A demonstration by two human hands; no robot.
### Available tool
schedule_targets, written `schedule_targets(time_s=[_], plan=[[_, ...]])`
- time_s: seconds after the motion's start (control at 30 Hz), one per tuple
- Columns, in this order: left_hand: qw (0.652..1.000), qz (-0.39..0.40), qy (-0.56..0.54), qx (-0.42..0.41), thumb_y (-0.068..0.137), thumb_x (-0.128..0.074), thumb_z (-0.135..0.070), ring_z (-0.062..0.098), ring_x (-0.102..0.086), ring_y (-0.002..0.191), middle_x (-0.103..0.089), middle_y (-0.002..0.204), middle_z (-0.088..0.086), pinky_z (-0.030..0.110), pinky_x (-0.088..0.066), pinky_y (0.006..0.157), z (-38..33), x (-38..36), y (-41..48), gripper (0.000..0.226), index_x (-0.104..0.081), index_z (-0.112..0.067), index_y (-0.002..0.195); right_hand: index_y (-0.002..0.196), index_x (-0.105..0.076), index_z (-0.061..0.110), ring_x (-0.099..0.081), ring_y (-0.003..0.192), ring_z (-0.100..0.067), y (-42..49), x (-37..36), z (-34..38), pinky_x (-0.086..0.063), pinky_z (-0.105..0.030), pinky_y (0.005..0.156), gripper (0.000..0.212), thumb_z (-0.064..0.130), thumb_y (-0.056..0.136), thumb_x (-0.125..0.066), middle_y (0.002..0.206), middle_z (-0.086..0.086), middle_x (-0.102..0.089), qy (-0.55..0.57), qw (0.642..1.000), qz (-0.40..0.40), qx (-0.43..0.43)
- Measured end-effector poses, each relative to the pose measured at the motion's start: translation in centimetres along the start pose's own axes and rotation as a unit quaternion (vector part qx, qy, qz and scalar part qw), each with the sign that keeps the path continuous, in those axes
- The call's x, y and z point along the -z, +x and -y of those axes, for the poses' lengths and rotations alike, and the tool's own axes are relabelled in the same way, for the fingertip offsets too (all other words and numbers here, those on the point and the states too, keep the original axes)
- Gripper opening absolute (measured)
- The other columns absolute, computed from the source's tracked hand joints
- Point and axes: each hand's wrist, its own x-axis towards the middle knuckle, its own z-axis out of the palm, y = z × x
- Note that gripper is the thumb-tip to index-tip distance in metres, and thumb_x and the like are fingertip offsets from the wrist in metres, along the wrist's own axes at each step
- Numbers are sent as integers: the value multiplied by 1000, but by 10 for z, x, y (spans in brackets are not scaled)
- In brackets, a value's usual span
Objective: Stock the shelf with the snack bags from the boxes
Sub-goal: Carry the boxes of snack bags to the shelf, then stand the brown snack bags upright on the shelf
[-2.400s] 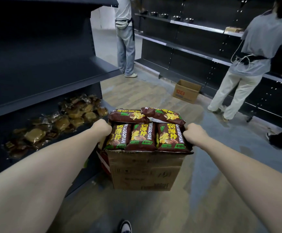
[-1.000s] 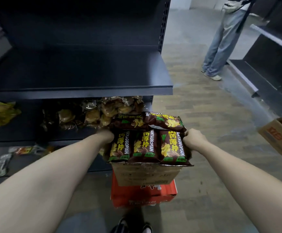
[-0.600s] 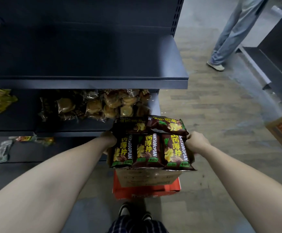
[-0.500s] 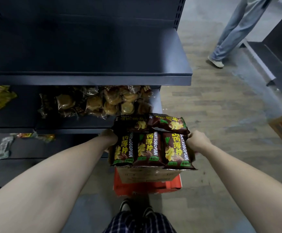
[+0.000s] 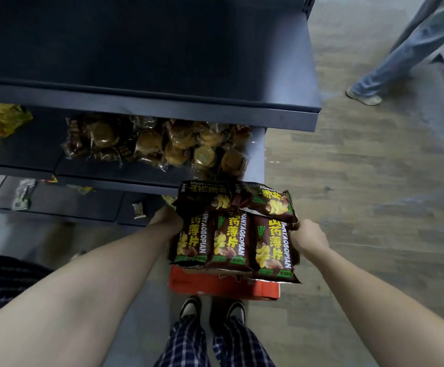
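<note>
Brown cardboard box full of dark brown snack bags.
Left hand and right hand each grip one side, above a flat red box.

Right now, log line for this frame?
left hand: holds box | right hand: holds box | snack bags: piled in box | box: over red box
</note>
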Motion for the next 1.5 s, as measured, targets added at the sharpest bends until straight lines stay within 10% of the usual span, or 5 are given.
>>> schedule_targets(time_s=[0.87,1.07,1.23,1.5], plan=[[998,-53,25,1,91,-40,-21,38,-53,113,-54,124,20,46,-46,91,-19,-18,-22,42,-45,-6,129,99,-58,-2,-59,83,-32,11,-12,-13,-48,-35,70,19,4,93,-41,95,-17,-65,52,993,102,7],[990,-137,40,5,95,-43,-18,36,-35,130,-38,139,19,47,-31,103,-45,-2,-33,44,-32,0,134,98,-54,-2,-54,85,-30,15,20,11,-43,-34,70,12,2,89,-48,97,-18,-59,83,996,-4,38],[951,-219,131,-174,86,-59,-16,31,-34,128,-37,138,13,44,-32,104,-51,9,-37,58,-31,-9,137,120,-54,3,-50,117,-31,21,37,31,-43,-40,97,33,4,88,-45,125,-17,-55,77,981,-90,151],[906,-15,233,-353,85,-62,-38,31,-16,143,-20,154,11,51,-21,115,-74,-24,-24,86,-12,-14,150,149,-24,28,-24,140,-30,12,12,69,-27,-48,112,71,60,89,-47,152,-7,-29,-84,947,32,308]])
